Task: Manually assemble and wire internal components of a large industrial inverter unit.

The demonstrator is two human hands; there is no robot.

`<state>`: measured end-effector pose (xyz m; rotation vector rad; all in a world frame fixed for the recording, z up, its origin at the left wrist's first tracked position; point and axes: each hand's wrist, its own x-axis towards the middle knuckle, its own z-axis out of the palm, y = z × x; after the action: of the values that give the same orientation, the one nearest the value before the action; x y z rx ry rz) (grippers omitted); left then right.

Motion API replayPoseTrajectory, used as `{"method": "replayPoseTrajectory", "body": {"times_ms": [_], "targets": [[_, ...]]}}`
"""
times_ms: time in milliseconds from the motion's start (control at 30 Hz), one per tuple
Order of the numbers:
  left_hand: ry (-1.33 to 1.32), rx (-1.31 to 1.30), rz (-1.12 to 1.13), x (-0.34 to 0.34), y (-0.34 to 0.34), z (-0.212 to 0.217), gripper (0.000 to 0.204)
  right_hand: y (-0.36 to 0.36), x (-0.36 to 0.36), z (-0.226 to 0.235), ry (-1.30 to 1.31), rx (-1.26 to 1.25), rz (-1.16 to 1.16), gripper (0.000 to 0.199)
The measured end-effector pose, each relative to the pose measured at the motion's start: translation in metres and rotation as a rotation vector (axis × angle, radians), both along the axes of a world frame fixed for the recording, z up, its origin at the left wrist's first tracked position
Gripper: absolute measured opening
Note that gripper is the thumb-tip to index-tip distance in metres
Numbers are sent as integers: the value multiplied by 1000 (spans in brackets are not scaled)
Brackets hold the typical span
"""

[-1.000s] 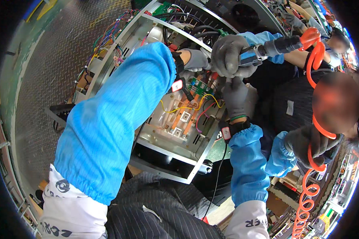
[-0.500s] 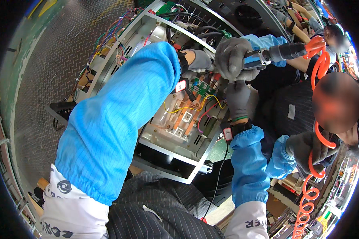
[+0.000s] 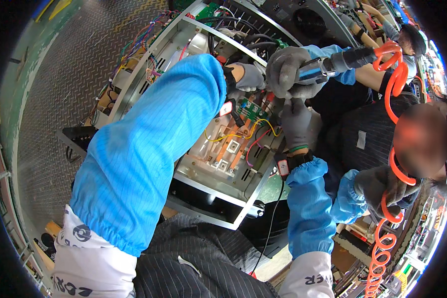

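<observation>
My left hand (image 3: 250, 77), in a grey glove, reaches into an open metal electrical cabinet (image 3: 211, 185), its fingers curled beside a co-worker's gloved hand (image 3: 285, 72). My right hand (image 3: 298, 126), also grey-gloved, is at the cabinet's right side with its fingers closed, tips tucked under that same co-worker's hand. What my fingers hold, if anything, is hidden. The co-worker's hand grips a blue and black air tool (image 3: 315, 69). Below my hands are a green circuit board (image 3: 251, 110), copper bars (image 3: 229, 149) and yellow wires (image 3: 223, 136).
An orange coiled hose (image 3: 398, 84) runs from the tool down the right side, past the co-worker's other gloved hand (image 3: 382, 186). Bundled coloured wires (image 3: 129, 62) hang over the cabinet's far left side. Patterned metal flooring (image 3: 69, 74) lies to the left.
The co-worker's air tool and its hose have shifted slightly to the left, and the co-worker's head has moved a little. My hands stay nearly still.
</observation>
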<state>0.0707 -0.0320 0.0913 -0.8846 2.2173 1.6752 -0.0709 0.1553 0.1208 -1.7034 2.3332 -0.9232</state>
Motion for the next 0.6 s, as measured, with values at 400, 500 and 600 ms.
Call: {"method": "replayPoseTrajectory", "body": {"times_ms": [400, 500, 600], "targets": [[306, -1398, -501, 89, -56, -121, 22, -42, 65, 2, -152, -120, 178, 13], [64, -200, 92, -45, 24, -40, 30, 15, -12, 7, -31, -53, -45, 16], [211, -1139, -516, -10, 13, -30, 24, 4, -9, -1, 17, -29, -5, 17]]}}
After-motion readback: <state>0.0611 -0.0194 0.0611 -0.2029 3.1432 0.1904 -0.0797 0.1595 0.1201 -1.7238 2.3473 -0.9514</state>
